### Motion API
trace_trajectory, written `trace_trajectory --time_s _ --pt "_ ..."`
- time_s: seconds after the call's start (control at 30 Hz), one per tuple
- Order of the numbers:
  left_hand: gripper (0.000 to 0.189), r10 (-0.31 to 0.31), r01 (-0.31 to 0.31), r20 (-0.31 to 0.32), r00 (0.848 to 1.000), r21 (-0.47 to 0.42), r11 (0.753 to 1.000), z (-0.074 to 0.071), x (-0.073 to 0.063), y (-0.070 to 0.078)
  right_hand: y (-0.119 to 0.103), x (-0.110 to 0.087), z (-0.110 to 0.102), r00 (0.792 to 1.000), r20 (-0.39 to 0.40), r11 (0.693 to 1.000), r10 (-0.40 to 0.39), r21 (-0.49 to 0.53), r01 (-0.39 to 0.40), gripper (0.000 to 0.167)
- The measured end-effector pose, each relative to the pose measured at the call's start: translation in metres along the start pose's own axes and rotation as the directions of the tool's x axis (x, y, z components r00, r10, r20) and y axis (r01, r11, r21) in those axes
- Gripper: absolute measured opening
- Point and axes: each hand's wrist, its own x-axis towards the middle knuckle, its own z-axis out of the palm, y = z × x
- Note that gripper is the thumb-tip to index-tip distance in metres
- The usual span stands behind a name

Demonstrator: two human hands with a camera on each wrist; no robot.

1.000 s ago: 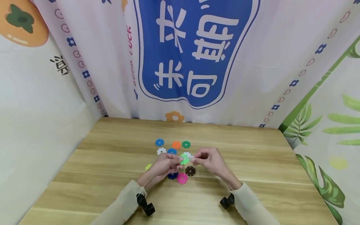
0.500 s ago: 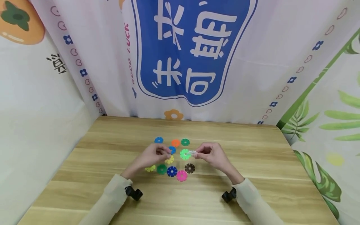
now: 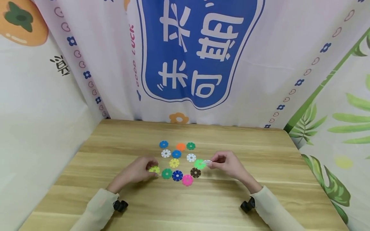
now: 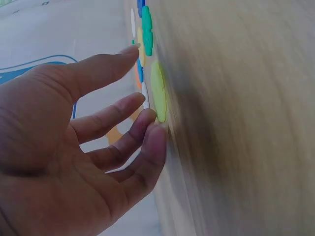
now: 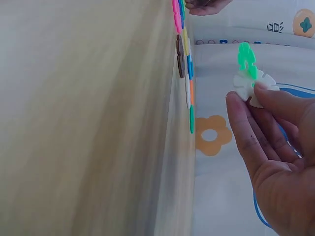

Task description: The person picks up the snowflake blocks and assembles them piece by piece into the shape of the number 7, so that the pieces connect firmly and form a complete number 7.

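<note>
My right hand (image 3: 229, 164) pinches a white notched plastic disc (image 5: 242, 84) between thumb and fingers, above the table. Slotted into its edge is a bright green disc (image 3: 199, 164), standing crosswise to the white one. At the left of the scattered discs, my left hand (image 3: 141, 169) is low over the table beside a yellow-green disc (image 3: 154, 169). In the left wrist view, thumb and fingers are spread apart near that yellow-green disc (image 4: 158, 91), which lies on the table. Whether a fingertip touches it, I cannot tell.
Several discs lie flat on the wooden table (image 3: 202, 205), among them a green one (image 3: 166, 173), a dark blue one (image 3: 177, 175), a pink one (image 3: 187, 180) and a brown one (image 3: 195, 172). A printed curtain (image 3: 254, 96) hangs behind the table.
My left hand has let go of the joined white and green discs and moved left to the yellow-green disc. My right hand has drawn slightly right with the joined pair.
</note>
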Motion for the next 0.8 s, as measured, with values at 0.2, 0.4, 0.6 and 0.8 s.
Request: trace_trajectory --time_s 0.2,0.4,0.6,0.8 --pt "0.037 -0.018 0.017 0.015 1.000 0.017 1.000 -0.0036 0.0030 -0.0016 0.0000 -0.0065 -0.0097 1.000 -0.014 1.000 0.008 -0.012 -0.009 0.010" --pt "0.038 -0.073 0.073 0.018 0.997 0.019 0.997 -0.0012 0.0036 -0.0061 0.0015 -0.0100 -0.0104 1.000 -0.004 1.000 0.014 -0.019 -0.014 0.006" --pt "0.033 -0.121 0.121 0.008 0.993 0.004 0.993 -0.0016 0.0055 -0.0054 0.0040 -0.0101 -0.0092 1.000 -0.007 1.000 0.011 -0.006 -0.011 0.008" --pt "0.032 -0.142 0.142 0.017 0.990 0.000 0.990 -0.0013 0.0093 -0.0021 0.0012 -0.0050 -0.0075 1.000 -0.005 1.000 0.011 -0.012 -0.011 0.010"
